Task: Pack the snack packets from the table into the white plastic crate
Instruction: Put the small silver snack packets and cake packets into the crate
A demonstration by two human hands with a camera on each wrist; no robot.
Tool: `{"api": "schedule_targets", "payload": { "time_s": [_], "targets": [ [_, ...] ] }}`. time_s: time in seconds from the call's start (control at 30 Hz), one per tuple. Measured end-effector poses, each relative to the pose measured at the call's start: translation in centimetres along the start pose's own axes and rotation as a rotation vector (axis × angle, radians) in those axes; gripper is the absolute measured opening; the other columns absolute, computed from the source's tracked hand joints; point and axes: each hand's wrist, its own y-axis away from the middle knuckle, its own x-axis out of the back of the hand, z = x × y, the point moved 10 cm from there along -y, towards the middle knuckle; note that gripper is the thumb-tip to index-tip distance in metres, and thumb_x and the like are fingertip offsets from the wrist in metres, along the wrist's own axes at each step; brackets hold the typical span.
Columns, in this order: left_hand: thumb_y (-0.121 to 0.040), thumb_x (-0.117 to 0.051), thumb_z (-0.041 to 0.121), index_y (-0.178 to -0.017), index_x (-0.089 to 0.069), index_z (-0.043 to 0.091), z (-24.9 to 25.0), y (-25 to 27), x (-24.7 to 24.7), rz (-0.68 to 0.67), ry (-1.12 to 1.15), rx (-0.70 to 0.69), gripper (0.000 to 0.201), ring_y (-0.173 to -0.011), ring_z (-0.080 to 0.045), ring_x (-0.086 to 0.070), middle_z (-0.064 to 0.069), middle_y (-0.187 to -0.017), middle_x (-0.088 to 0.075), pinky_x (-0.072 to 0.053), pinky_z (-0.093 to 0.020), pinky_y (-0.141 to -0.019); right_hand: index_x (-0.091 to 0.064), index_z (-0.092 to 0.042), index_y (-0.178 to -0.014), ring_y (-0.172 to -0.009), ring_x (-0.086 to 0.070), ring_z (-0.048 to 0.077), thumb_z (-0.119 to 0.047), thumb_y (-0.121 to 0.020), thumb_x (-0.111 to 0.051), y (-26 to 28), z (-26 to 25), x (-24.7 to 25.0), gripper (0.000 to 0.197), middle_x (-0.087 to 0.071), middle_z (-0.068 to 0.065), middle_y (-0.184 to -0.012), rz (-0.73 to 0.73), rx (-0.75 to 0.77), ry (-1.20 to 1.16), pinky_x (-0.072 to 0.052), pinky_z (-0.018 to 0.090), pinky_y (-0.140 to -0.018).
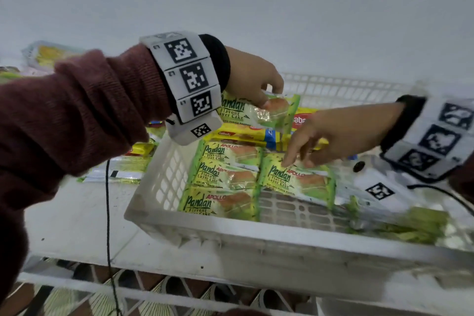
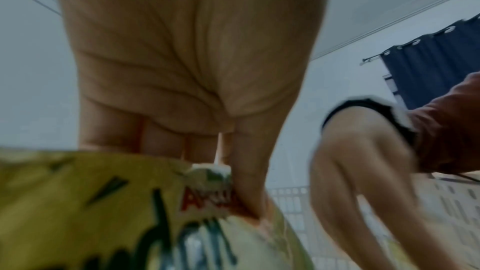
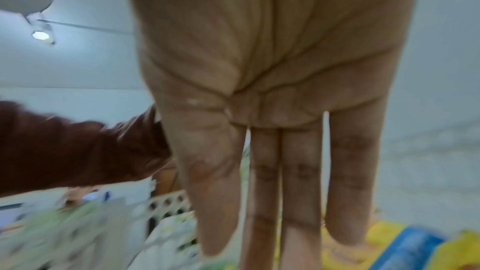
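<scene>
A white plastic crate sits on the table with several green Pandan cake packets laid in rows and yellow wafer packets behind them. My left hand grips one more Pandan packet above the crate's far part; the same packet fills the left wrist view under the fingers. My right hand reaches in from the right with straight fingers, whose tips touch the right-hand Pandan packet in the crate.
More snack packets lie on the white table at the far left, and others beside the crate's left wall. A black cable hangs from my left wrist. The table's front edge runs below the crate.
</scene>
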Motion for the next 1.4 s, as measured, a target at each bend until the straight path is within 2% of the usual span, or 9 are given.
{"api": "schedule_targets", "payload": {
  "time_s": [0.17,0.27,0.37,0.5,0.63,0.73,0.9,1.03,1.4],
  "targets": [
    [-0.094,-0.051,0.025,-0.121,-0.054,0.012,6.0,-1.9,-4.4,-0.202,0.054,-0.19,0.031,-0.081,-0.015,-0.047,0.003,-0.092,-0.051,-0.04,-0.026,-0.077,-0.063,-0.035,-0.084,-0.053,-0.052,-0.011,0.005,-0.082,-0.06,4.0,8.3,3.3,0.04,-0.07,-0.011,-0.083,0.133,-0.261,-0.049,-0.041,0.004,-0.058],
    [-0.093,-0.052,0.018,-0.101,-0.059,0.011,9.8,-2.4,-8.3,-0.337,0.118,-0.318,0.013,-0.06,-0.006,-0.042,0.007,-0.07,-0.048,-0.036,-0.013,-0.058,-0.065,-0.027,-0.102,-0.053,-0.051,-0.01,0.001,-0.083,-0.059,4.4,11.8,2.1,0.034,-0.068,0.006,-0.1,0.112,-0.389,0.02,-0.04,0.003,-0.059],
    [-0.09,-0.053,0.012,-0.083,-0.056,0.012,12.4,-2.1,-11.6,-0.414,0.075,-0.39,0.008,-0.056,-0.008,-0.036,0.003,-0.065,-0.046,-0.032,-0.02,-0.055,-0.062,-0.019,-0.115,-0.051,-0.051,-0.012,-0.001,-0.084,-0.059,4.3,13.1,0.3,0.035,-0.067,0.007,-0.104,0.062,-0.406,0.005,-0.04,0.004,-0.059],
    [-0.089,-0.058,0.018,-0.118,-0.054,0.011,13.1,-2.4,-12.3,-0.292,-0.041,-0.363,0.031,-0.081,-0.01,-0.039,0.005,-0.087,-0.046,-0.025,-0.019,-0.06,-0.064,-0.019,-0.11,-0.052,-0.051,-0.013,-0.013,-0.082,-0.067,4.3,13.5,-1.6,0.029,-0.067,0.001,-0.099,-0.012,-0.41,0.001,-0.041,0.007,-0.06],
    [-0.089,-0.055,0.023,-0.112,-0.057,0.013,13.0,-2.9,-12.3,-0.208,-0.047,-0.331,0.025,-0.074,-0.013,-0.042,0.009,-0.075,-0.043,-0.027,-0.022,-0.05,-0.065,-0.017,-0.099,-0.057,-0.054,-0.004,-0.022,-0.076,-0.074,4.3,12.6,-4.4,0.025,-0.069,0.006,-0.094,-0.144,-0.42,-0.018,-0.041,0.005,-0.059],
    [-0.092,-0.051,0.021,-0.102,-0.05,0.016,12.9,-2.8,-13.3,-0.249,0.054,-0.297,0.01,-0.071,-0.015,-0.044,0.012,-0.067,-0.039,-0.028,-0.021,-0.052,-0.062,-0.013,-0.107,-0.078,-0.058,0.016,-0.027,-0.073,-0.076,4.0,11.8,-6.9,0.039,-0.066,0.001,-0.081,-0.272,-0.416,0.021,-0.05,0.028,-0.082],
    [-0.09,-0.055,0.03,-0.119,-0.049,0.014,12.9,-2.7,-12.3,-0.194,-0.008,-0.351,0.034,-0.092,-0.016,-0.047,0.001,-0.106,-0.055,-0.036,-0.027,-0.073,-0.048,-0.016,-0.097,-0.077,-0.056,0.021,-0.019,-0.073,-0.077,3.5,11.6,-8.4,0.038,-0.053,-0.007,-0.068,-0.311,-0.422,0.086,-0.046,0.032,-0.073],
    [-0.085,-0.062,0.03,-0.14,-0.032,0.021,12.1,-2.4,-12.5,-0.188,-0.08,-0.411,0.063,-0.125,-0.016,-0.037,0.0,-0.139,-0.034,-0.031,-0.021,-0.091,-0.044,-0.014,-0.095,-0.063,-0.052,0.02,-0.008,-0.073,-0.075,3.4,12.0,-9.2,0.038,-0.051,-0.003,-0.064,-0.319,-0.42,0.085,-0.04,0.026,-0.059],
    [-0.089,-0.054,0.039,-0.134,-0.044,0.016,15.2,-5.0,-9.2,-0.077,0.022,-0.442,0.051,-0.121,-0.021,-0.044,-0.006,-0.133,-0.044,-0.038,-0.035,-0.103,-0.059,-0.024,-0.083,-0.036,-0.041,0.0,0.002,-0.073,-0.071,6.6,10.3,-0.1,0.03,-0.064,0.004,-0.081,0.033,-0.33,-0.03,-0.034,0.011,-0.046]
  ]
}}
